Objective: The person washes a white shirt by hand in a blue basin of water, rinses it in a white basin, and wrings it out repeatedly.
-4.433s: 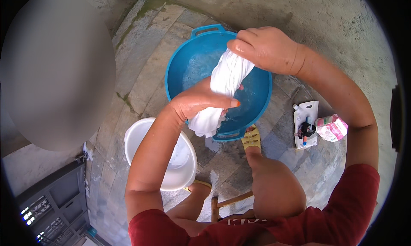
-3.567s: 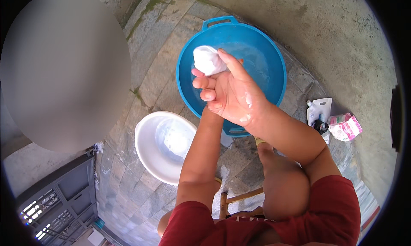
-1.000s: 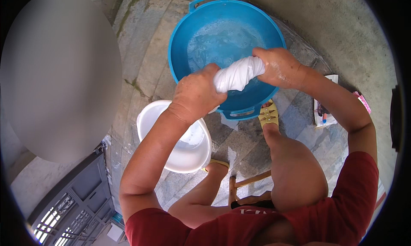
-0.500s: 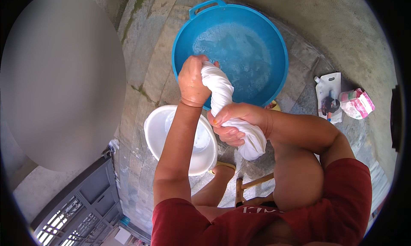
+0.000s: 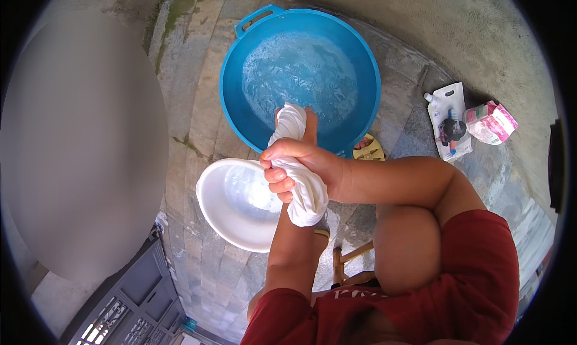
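A twisted white cloth [image 5: 308, 196] hangs between my hands, above the near rim of a blue basin [image 5: 231, 113] of soapy water. My right hand [image 5: 312, 161] is closed round the middle of the cloth, its fingers wrapped over it. Farther out, my left hand [image 5: 311, 127] grips the upper end; the cloth and my right hand cover most of it. My left forearm passes beneath the cloth. Just left of that forearm stands a white basin [image 5: 207, 210] with water in it.
At the right lie a white spouted pouch [image 5: 458, 98] with a brush on it and a pink-and-white packet [image 5: 496, 125], near the wall. A wooden stool [image 5: 338, 267] and my yellow slipper [image 5: 375, 149] are close by. A blurred grey shape [image 5: 84, 146] covers the left.
My left hand has swung from the left side of the cloth to behind it. The cloth and my right hand have shifted left, and the left forearm now crosses beneath the cloth.
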A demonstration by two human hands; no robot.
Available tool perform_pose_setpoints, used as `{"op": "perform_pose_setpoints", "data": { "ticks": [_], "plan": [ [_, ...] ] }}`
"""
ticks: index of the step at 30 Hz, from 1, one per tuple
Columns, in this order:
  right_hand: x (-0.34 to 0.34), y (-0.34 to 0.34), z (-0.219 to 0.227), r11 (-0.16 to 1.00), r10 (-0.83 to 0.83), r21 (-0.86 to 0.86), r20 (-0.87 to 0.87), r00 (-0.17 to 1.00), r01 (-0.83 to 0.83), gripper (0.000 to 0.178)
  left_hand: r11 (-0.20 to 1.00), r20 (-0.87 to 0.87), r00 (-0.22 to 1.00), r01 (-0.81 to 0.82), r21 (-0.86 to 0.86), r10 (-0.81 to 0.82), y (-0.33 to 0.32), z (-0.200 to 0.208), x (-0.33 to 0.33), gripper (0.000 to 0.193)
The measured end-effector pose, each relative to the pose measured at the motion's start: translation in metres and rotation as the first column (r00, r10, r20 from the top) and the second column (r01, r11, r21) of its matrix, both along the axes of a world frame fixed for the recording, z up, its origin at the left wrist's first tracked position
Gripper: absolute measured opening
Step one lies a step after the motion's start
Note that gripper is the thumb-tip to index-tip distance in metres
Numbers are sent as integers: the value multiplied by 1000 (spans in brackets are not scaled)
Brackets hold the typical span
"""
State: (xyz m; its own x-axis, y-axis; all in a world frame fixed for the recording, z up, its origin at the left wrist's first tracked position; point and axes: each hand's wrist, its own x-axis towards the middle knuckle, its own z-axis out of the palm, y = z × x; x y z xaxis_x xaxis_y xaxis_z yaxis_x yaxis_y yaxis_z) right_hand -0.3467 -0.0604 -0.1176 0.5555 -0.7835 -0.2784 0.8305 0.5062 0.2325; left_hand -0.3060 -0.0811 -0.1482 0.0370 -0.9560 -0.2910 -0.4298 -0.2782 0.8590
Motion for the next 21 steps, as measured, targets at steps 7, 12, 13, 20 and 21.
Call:
{"op": "perform_pose_setpoints", "data": {
  "ticks": [7, 12, 13, 20, 21],
  "plan": [
    [13, -7, 27, 962, -271, 19, -62, 961, 273, 19, 987, -139, 990, 34, 157, -12, 2, 12, 7, 28],
    [10, -17, 29, 990, 19, -129, -296, 955, -60, 90, 971, -403, 908, 187, 152, -111, 3, 11, 29, 34],
    [4, -8, 25, 945, 26, -289, -409, 912, -156, 82, 958, -473, 870, 238, 162, -137, -1, 13, 36, 36],
    [-107, 18, 5, 830, -445, -498, -315, -838, -253, 67, 677, -877, 442, 706, 209, -189, -36, 47, 69, 52],
    [-104, 12, -6, 811, -492, -476, -242, -836, -340, 70, 606, -924, 343, 775, 179, -166, -37, 49, 71, 53]
  ]
}}
